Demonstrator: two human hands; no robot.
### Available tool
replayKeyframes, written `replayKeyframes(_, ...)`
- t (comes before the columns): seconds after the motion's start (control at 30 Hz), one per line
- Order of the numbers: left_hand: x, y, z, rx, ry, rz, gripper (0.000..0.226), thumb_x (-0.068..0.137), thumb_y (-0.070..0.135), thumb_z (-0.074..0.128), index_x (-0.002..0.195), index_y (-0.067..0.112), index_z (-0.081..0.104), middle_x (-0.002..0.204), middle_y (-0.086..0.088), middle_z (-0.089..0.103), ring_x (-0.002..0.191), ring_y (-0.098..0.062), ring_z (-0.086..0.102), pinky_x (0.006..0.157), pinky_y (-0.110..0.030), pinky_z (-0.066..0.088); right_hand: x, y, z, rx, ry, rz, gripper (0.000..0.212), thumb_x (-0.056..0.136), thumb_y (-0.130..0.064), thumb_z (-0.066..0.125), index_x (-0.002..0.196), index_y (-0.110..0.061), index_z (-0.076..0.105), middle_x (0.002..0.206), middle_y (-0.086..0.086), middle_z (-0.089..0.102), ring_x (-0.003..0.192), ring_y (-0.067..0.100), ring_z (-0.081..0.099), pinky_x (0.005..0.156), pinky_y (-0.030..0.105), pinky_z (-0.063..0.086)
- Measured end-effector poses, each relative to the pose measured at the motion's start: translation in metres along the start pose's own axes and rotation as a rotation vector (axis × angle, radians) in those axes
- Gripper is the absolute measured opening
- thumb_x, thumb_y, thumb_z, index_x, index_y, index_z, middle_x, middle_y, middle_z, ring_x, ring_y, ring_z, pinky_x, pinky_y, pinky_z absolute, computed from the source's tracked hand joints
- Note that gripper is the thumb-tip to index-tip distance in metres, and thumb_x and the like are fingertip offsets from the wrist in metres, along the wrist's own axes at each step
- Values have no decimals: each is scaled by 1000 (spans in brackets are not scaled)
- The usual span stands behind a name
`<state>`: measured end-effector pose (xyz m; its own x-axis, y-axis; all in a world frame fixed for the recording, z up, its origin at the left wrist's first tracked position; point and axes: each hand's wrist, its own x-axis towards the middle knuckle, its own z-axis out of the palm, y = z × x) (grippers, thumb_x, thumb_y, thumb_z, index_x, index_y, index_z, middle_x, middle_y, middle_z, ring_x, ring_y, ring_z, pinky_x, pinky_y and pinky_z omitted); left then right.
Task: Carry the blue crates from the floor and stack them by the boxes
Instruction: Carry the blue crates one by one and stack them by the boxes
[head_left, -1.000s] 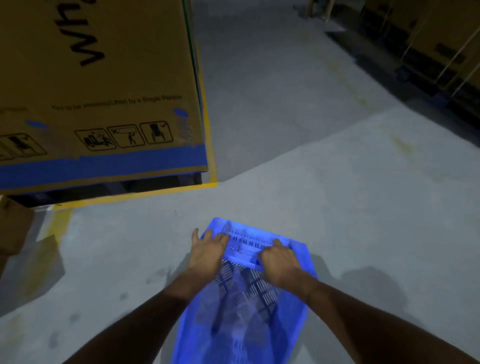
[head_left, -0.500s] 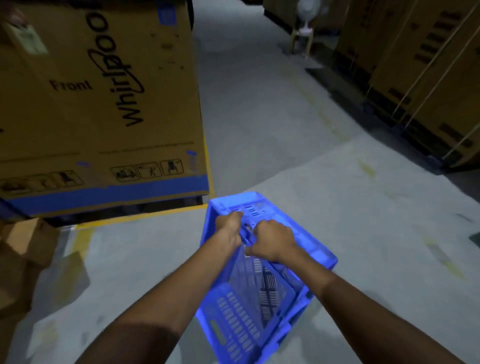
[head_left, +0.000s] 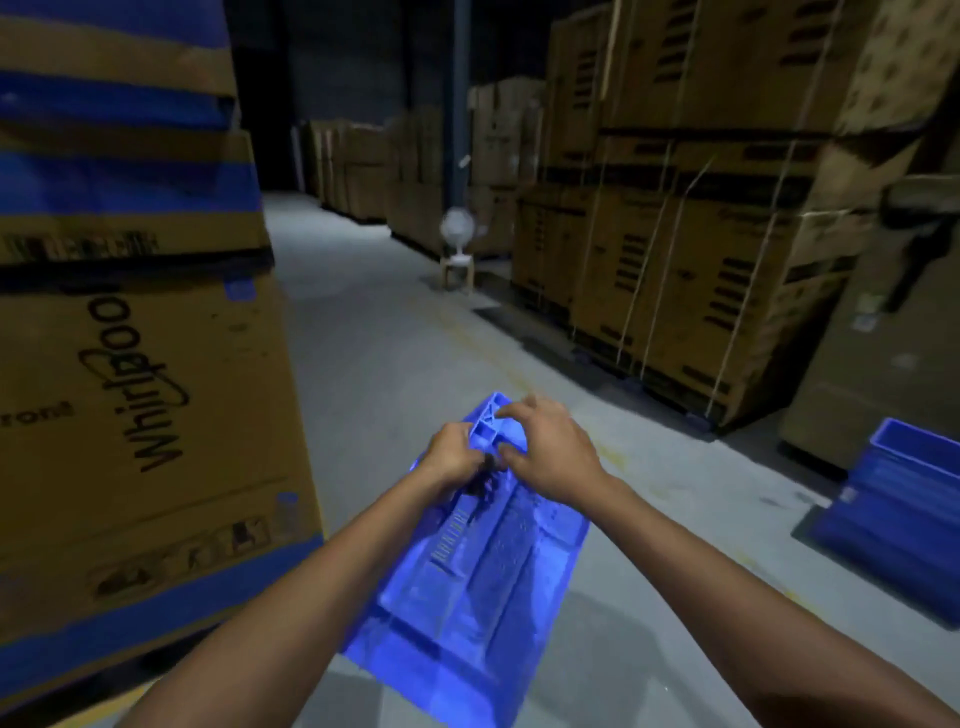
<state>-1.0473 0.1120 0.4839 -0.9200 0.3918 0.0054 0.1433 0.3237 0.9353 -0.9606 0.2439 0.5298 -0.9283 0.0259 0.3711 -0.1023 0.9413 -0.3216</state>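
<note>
I hold a blue slotted plastic crate (head_left: 467, 587) in front of me, lifted off the floor and tilted so that one flat side faces up. My left hand (head_left: 451, 457) grips its far end on the left. My right hand (head_left: 545, 452) is closed over the same far end on the right. A stack of blue crates (head_left: 893, 514) stands on the floor at the right, beside the tall cardboard boxes (head_left: 701, 291).
A large Whirlpool carton (head_left: 140, 426) with more cartons on top stands close on my left. Strapped box stacks line the right side of the grey concrete aisle (head_left: 374, 332). A small fan on a stool (head_left: 457, 249) stands farther down.
The view has risen from the floor to the aisle. The crate has come up with both hands and tipped over, so a flat side now faces me. The crate stack at the right has come into view.
</note>
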Motion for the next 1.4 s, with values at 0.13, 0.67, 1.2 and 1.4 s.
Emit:
replayKeyframes(0.13, 10, 52, 4, 237, -322, 128, 16, 81, -1, 68, 77, 13, 60, 52, -4, 63, 43, -13, 61, 41, -21, 46, 5, 38, -23, -142, -55, -33, 82, 81, -49, 69, 149, -27, 29, 156, 12, 20, 139, 34, 25, 108, 48, 37)
replayKeyframes(0.67, 139, 177, 78, 496, -727, 187, 41, 75, 15, 82, 113, 12, 66, 107, -13, 73, 96, -32, 70, 82, -50, 57, 90, 220, -81, 734, 89, 181, 84, 82, -86, 32, 70, -5, 51, 72, 17, 61, 71, 36, 58, 87, 53, 47)
replayKeyframes(1.2, 299, 210, 316, 356, 26, 494, 61, 97, 48, 44, 51, 9, 53, 52, -5, 55, 55, -23, 53, 54, -35, 40, 166, 397, -87, 446, 528, 646, 63, 100, -53, 28, 69, -12, 65, 81, 7, 69, 79, 26, 61, 69, 37, 45)
replayKeyframes(1.4, 425, 238, 371, 126, -47, 472, 52, 91, 27, 58, 43, 11, 45, 50, -7, 43, 53, -19, 41, 55, -33, 31, 180, 522, -119, 276, 320, 595, 59, 103, -51, 31, 56, -22, 53, 74, 18, 64, 72, 25, 56, 67, 37, 38)
